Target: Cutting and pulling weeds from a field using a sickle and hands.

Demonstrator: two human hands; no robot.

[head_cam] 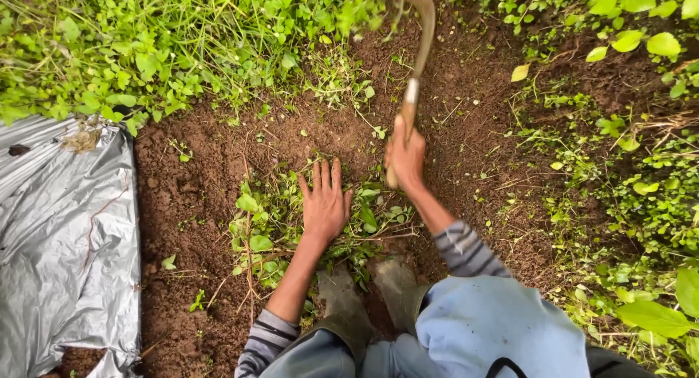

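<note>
My left hand [324, 199] lies flat, fingers spread, on a pile of cut green weeds [269, 225] on the bare brown soil. My right hand [405, 156] grips the wooden handle of a sickle [416, 50]. Its curved metal blade reaches up toward the standing weeds [145, 43] at the top of the view. Both sleeves are striped grey. My muddy boots [371, 290] and light blue trousers show at the bottom.
A silver plastic sheet [58, 239] covers the ground at the left. Cleared soil [189, 196] runs through the middle. Dense green weeds grow along the top and down the right side [641, 189].
</note>
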